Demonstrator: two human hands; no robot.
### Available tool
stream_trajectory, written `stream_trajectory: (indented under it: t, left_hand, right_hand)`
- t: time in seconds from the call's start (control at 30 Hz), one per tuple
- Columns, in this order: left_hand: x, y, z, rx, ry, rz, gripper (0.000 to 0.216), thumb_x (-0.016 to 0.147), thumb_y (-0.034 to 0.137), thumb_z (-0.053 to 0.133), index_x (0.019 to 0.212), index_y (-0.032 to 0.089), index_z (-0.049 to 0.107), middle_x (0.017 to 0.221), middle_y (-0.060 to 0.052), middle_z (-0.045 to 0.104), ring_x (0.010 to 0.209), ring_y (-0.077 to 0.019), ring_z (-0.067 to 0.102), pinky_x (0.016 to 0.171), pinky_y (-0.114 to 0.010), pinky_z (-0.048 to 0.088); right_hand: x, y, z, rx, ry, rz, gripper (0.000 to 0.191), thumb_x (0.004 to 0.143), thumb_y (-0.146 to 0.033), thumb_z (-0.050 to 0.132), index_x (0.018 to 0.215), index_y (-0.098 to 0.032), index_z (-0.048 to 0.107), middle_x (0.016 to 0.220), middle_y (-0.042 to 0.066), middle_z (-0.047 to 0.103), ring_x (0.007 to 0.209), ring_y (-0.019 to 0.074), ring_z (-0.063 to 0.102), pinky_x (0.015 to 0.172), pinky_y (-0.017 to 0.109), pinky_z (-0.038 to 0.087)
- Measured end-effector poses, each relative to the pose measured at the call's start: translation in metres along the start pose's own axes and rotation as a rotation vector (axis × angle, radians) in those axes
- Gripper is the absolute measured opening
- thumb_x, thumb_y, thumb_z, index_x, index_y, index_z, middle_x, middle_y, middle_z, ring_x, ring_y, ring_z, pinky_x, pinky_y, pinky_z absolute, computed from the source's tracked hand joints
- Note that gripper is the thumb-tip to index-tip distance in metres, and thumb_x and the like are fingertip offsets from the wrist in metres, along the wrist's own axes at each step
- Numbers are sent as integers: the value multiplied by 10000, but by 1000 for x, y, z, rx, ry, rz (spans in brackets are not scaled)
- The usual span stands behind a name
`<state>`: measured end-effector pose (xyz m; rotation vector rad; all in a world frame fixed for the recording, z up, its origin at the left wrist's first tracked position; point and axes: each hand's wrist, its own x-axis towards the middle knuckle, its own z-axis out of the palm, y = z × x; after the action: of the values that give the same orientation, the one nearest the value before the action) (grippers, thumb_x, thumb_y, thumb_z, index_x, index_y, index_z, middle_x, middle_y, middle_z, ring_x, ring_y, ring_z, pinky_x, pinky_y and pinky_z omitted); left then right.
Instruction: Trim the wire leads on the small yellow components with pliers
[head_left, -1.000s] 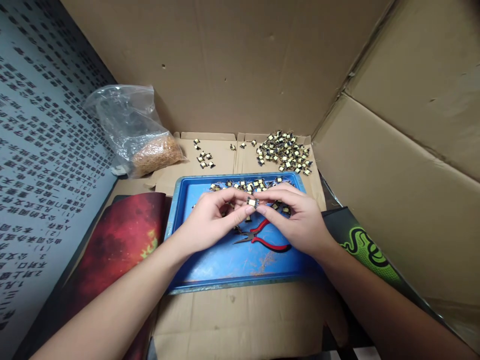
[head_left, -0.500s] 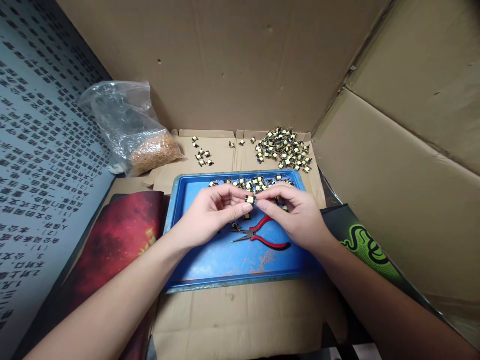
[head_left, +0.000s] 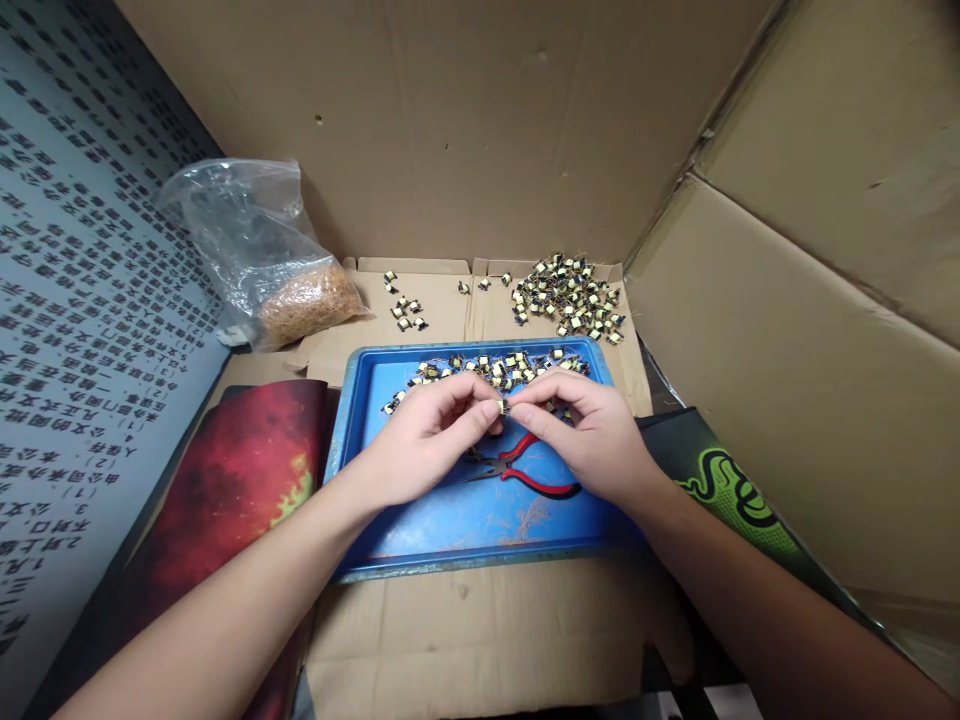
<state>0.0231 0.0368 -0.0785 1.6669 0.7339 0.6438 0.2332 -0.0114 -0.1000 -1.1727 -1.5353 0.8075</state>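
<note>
You've got a Chinese-printed panel (head_left: 97,250) (numbered lines (head_left: 76,497), lol) while your left hand (head_left: 424,440) and right hand (head_left: 592,430) pinch one component (head_left: 502,407).

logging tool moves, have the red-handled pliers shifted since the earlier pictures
No, the red-handled pliers lie in the same place and direction against the blue tray.

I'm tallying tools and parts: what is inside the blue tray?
The blue tray holds red-handled pliers, many small yellow-and-black components and copper-coloured strands. The left hand and right hand cover part of it, so whatever lies behind them cannot be seen.
</note>
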Motion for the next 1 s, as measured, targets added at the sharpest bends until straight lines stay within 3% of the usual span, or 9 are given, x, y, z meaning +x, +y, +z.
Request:
stream_trajectory:
  t: [0.17,0.33,0.4,0.5,0.57,0.73,0.8,1.0]
  left_hand:
    - [1,-3,0,-195,-93,-47,315,1041,456,620,961,154,663,852,-33,692,628,-95,468,568,-236,360]
    - [1,-5,1,-311,-115,-81,294,1044,433,626,955,153,639,838,-24,681,626,-86,455,550,-228,338]
    - [1,-5,1,-305,-104,-84,308,1046,433,625,926,149,631,817,-16,667,619,-81,452,546,-227,332]
    - [2,-4,0,-300,-99,-80,321,1046,434,624,901,148,621,805,-15,664,610,-80,451,544,-230,327]
    - [2,-3,0,-309,-111,-81,312,1045,429,625,903,151,619,805,-15,667,610,-84,448,549,-233,327]
    - [2,-5,1,-323,-126,-74,316,1050,436,605,912,152,614,810,-23,671,624,-97,447,578,-245,340]
    - [1,-4,1,-270,-118,-53,319,1061,441,581,930,151,611,832,-29,680,644,-103,462,612,-252,366]
    - [-3,4,-1,184,-79,66,376,1086,460,516,896,150,610,819,-15,631,769,-136,544,734,-277,416]
  right_hand:
    - [-1,2,-1,48,-17,0,91,947,-295,733,913,-213,752,899,34,758,853,196,701,825,365,556]
    - [-3,-1,-2,-53,25,-85,68,978,-247,678,922,-219,704,903,31,688,853,187,651,800,351,538]
    - [-3,-3,-2,-104,27,-140,77,977,-228,659,1032,-227,713,1021,57,674,914,201,640,832,371,548]
    - [-4,-5,-3,-135,2,-210,261,974,-222,663,1225,-255,728,1212,92,661,1097,240,649,974,433,553]
    - [-3,-4,-2,-124,0,-228,227,990,-220,673,1188,-272,770,1166,75,710,1110,236,673,1005,436,555]
    - [-2,0,0,-61,37,-180,109,962,-202,742,1015,-261,817,989,32,792,946,195,726,886,369,590]
    - [-3,0,1,-63,42,-169,80,953,-196,746,970,-245,808,956,32,790,919,194,725,856,362,586]
    - [-4,-5,0,-83,40,-183,76,972,-185,696,938,-214,757,920,37,761,893,191,697,840,358,559]
